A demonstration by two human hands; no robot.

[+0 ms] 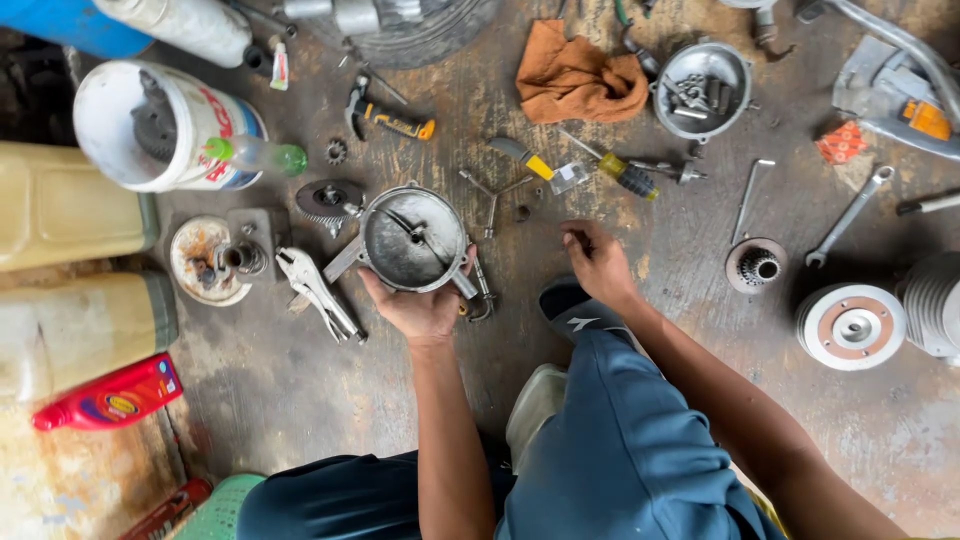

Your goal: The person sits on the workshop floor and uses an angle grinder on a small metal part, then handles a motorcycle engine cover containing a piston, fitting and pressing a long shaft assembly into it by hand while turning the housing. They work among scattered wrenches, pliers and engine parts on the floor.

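Left hand (pixel 420 305) cups the round metal housing (pixel 413 240) from below to keep it steady, right hand (pixel 597 262) fingers pinched loosely over the floor (pixel 330 390), can't tell if holding anything.

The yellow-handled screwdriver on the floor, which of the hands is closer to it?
The right hand. It hovers just below the screwdriver, fingers pointing toward it. The left hand is farther off to the left, gripping the round metal cover.

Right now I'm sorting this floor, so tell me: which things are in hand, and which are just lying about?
In hand:
- round metal housing, held by the left hand
- right hand, fingertips on something too small to tell

Lying about:
- locking pliers
- hammer
- orange rag
- two screwdrivers
- spanner
- white bucket
- red bottle
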